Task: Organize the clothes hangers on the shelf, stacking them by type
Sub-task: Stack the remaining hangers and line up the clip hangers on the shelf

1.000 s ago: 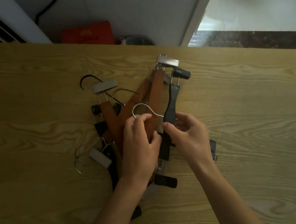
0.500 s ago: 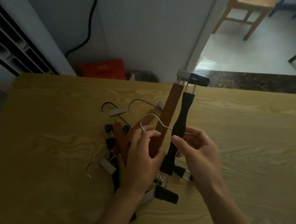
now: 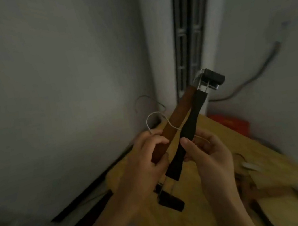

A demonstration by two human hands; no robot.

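Note:
Both hands are raised above the wooden table and hold two clip hangers side by side. My left hand grips the brown wooden hanger, whose silver wire hook curves up over my fingers. My right hand pinches the black hanger near its middle. Both hangers point up and to the right, their clip ends close together at the top. A black clip dangles below my hands. More hangers lie blurred on the table at the right.
A grey wall fills the left and top of the head view. A white unit with dark vertical slats stands behind the hangers. A red box sits on the floor beyond the table's far edge. A cable runs along the right wall.
Both hands lifted the brown and black hangers off the pile and up from the table. The camera swung left and up, so the wall and slatted unit now fill the view.

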